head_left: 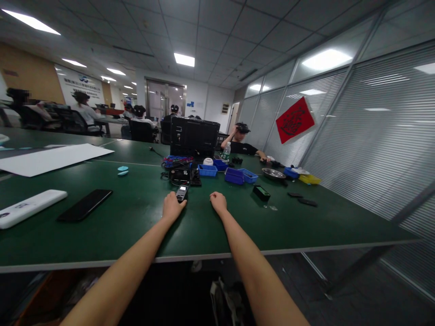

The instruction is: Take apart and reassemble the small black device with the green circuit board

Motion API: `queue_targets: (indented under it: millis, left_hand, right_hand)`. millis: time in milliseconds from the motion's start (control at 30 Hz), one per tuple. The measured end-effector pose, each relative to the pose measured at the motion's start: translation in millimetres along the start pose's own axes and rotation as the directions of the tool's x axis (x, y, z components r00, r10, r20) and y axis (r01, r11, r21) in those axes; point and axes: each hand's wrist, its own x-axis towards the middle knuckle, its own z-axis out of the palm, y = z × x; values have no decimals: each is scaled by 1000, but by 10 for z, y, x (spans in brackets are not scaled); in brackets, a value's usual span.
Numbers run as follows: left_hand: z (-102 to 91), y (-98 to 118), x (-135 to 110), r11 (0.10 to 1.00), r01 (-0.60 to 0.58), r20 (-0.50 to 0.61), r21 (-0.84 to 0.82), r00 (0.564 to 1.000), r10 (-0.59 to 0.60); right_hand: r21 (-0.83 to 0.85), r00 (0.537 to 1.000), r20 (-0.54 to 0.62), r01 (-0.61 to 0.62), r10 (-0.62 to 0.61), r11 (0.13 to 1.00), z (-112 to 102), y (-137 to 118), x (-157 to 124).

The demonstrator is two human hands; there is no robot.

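"Ceiling lights [184, 59] are shining overhead, and a dark monitor [195, 136] is standing toward the back of a green table [132, 203]. What is the left hand [172, 207] doing?"

"It is gripping a small handset [182, 194], its fingers wrapping the near end and its thumb lying by the right side. That handset is pointing toward the black box [180, 174] and the tangled cables [178, 160]; I can't tell whether its underside is touching the table."

"And the right hand [218, 202]?"

"That one is resting on or just above the table, to the right of the handset and apart from it. Its fingers are curling into a loose fist. I'm not seeing anything in it, but its inside is hiding from view."

"What is making for a good hold here?"

"Gripping lightly by the sides, I'd say, so the fingers are leaving the lit screen uncovered. I'd be minding those cables as well, because the far end is sitting close enough to be catching on them."
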Motion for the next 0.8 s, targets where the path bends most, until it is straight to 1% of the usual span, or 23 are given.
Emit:
queue_targets:
  millis: [100,200,333,400,433,500,533,600,667,733,800]
  left_hand:
    - [135,214,-63,999,-39,10,-16,999,39]
    - [230,363,-110,993,-102,39,-51,994,105]
    - [264,429,-137,966,-233,114,-112,963,245]
    - [258,427,-140,951,-283,155,-126,941,301]
    - [255,423,-141,944,-305,170,-128,931,324]
    - [255,414,-144,930,-347,189,-122,911,365]
    - [260,410,-145,922,-368,196,-120,902,386]
    - [276,398,-143,907,-404,202,-123,884,421]
    - [297,383,-134,896,-423,198,-132,875,442]
    - [314,365,-118,901,-409,175,-145,886,430]
    - [323,345,-100,920,-357,153,-159,912,380]
  right_hand:
    - [4,1000,-10,2,-2,1000,8,18,9]
    - [39,1000,-25,10,-9,999,7,30,3]
    - [143,996,-85,38,-26,989,4,-21,-84]
    - [162,993,-102,81,-65,984,16,-91,-163]
    - [142,991,-96,110,-96,984,27,-134,-205]
    - [45,986,-68,157,-154,987,53,-222,-278]
    - [-7,986,-56,158,-159,987,64,-260,-304]
    - [-86,991,-33,125,-128,988,78,-313,-330]
    - [-131,998,-19,58,-61,990,70,-327,-322]
    - [-151,1000,-29,-3,-2,988,33,-302,-293]
    - [-158,997,-59,-64,55,985,-30,-244,-254]
